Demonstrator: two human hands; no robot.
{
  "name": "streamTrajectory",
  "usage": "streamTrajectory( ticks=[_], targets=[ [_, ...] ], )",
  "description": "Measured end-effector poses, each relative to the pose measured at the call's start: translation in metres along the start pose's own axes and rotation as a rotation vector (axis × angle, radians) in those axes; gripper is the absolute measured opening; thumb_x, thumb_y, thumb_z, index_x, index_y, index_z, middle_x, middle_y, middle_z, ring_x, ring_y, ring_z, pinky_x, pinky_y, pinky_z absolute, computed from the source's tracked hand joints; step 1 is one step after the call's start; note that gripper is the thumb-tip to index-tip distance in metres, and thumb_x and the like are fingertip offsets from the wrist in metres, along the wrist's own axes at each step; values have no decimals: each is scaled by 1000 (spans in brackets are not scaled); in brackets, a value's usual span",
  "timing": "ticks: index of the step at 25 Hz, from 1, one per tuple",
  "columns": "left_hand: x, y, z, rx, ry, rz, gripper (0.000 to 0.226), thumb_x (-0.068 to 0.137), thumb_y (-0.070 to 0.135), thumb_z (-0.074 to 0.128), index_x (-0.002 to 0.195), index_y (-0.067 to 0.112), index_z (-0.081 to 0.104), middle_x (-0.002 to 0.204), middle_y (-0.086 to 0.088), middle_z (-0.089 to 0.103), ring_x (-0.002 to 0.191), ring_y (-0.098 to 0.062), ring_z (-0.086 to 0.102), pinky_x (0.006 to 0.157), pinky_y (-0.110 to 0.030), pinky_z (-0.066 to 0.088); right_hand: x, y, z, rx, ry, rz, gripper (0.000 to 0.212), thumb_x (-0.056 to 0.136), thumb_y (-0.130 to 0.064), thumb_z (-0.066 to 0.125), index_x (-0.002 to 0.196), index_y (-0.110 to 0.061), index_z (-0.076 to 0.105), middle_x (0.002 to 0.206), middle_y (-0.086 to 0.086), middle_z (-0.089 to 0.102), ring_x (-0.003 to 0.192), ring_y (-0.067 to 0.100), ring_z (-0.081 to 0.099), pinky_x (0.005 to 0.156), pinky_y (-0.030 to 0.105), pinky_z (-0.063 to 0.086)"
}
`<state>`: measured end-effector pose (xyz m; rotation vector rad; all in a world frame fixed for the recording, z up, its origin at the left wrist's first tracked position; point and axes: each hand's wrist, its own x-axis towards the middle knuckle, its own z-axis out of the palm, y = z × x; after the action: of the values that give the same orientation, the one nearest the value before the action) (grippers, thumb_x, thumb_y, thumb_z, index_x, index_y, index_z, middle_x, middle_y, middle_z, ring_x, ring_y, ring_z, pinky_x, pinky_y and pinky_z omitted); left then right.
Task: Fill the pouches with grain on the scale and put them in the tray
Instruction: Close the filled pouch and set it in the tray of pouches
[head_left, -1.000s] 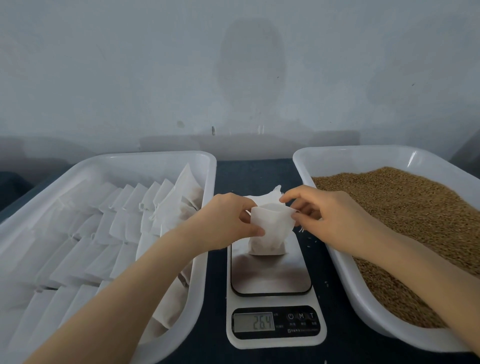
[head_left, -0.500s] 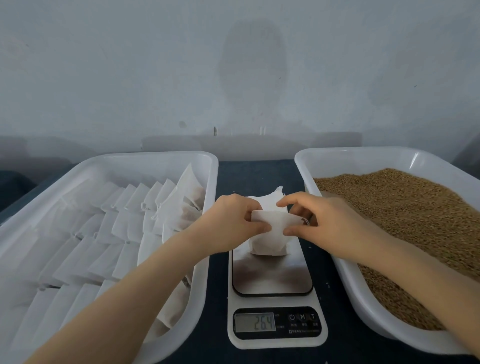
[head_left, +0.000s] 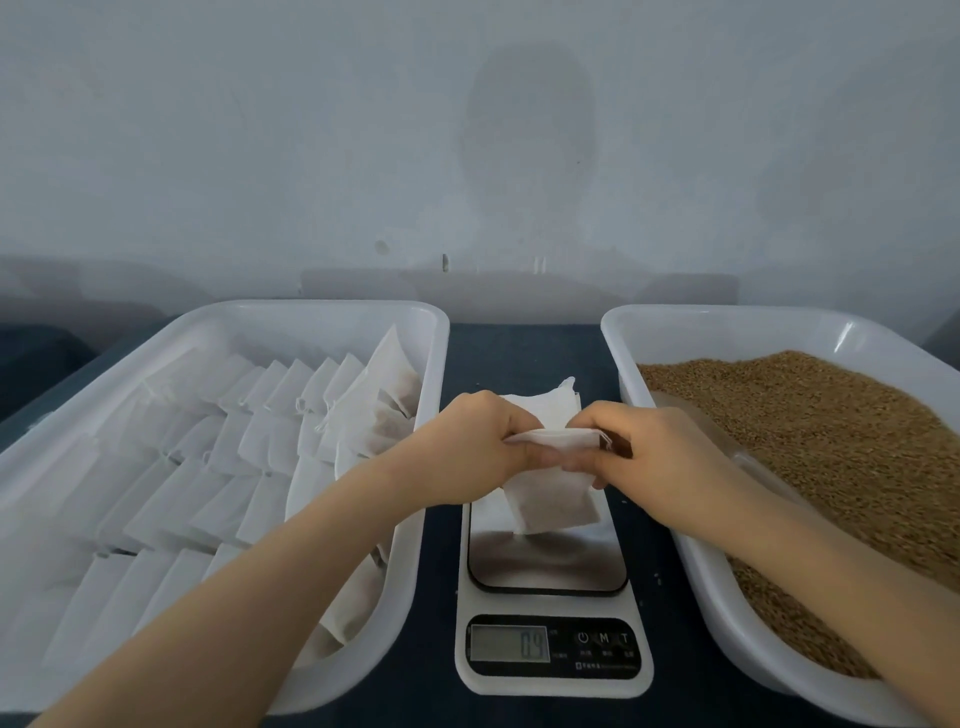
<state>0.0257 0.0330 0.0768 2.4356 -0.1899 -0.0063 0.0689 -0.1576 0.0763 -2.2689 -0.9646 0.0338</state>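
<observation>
Left hand (head_left: 483, 441) and right hand (head_left: 660, 452) pinching pouch (head_left: 556, 501) over scale (head_left: 550, 571), tray (head_left: 311, 312) of pouches (head_left: 208, 467), tub (head_left: 727, 317) of grain (head_left: 831, 441)

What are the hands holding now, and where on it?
The left hand and right hand both pinch the white grain-filled fabric pouch at its top edge.

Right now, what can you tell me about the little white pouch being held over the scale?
The pouch is a small white bag of thin, cloth-like material, sheer enough that brown grain darkens its lower part. Its top edge is stretched flat and level, pinched by the left hand at one end and the right hand at the other. The body hangs below, slightly tilted, over the far end of the scale; whether its bottom corner touches the plate is unclear.
</observation>
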Motion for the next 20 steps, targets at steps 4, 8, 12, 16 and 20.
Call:
streamTrajectory(
  ticks=[4, 8, 12, 16, 20],
  targets=[
    [-2, 4, -3, -22, -2, -9, 36, 91, 34, 62, 56, 35, 58, 52, 16, 49, 52, -3, 43, 50, -9, 34, 4, 3, 1, -29, -55, 48, 15, 79, -34, 73, 73, -36, 59, 70, -26, 61, 56, -4, 55, 54, 8, 40],
    [-1, 3, -14, -31, 8, -37, 41, 92, 29, 62, 51, 34, 58, 53, 16, 54, 52, -1, 48, 51, -9, 37, 4, 4, 0, -16, -54, 13, 19, 81, -33, 71, 70, -26, 58, 70, -18, 61, 53, -3, 56, 52, 9, 40],
    [-1, 4, -35, -117, 31, -108, 27, 91, 24, 63, 66, 12, 65, 59, 3, 61, 58, -10, 62, 60, -19, 54, 4, 4, 0, -54, -74, -39, 29, 84, -23, 69, 73, -42, 50, 71, -21, 60, 69, -10, 55, 62, 8, 42],
    [-4, -28, -94, -307, 305, -241, 23, 89, 25, 66, 71, 12, 70, 65, -6, 70, 64, -22, 71, 58, -30, 60, 1, 7, 0, -23, -66, -58, 33, 88, -19, 64, 98, -49, 54, 79, -17, 59, 77, -6, 56, 67, 9, 45],
    [-10, -103, -155, -287, 617, -468, 18, 91, 28, 65, 90, 12, 72, 72, -11, 73, 63, -23, 72, 58, -34, 61, -1, 5, -1, -45, -55, -90, 34, 88, -24, 62, 99, -54, 50, 81, -21, 59, 82, -10, 55, 71, 6, 44]
  ],
)
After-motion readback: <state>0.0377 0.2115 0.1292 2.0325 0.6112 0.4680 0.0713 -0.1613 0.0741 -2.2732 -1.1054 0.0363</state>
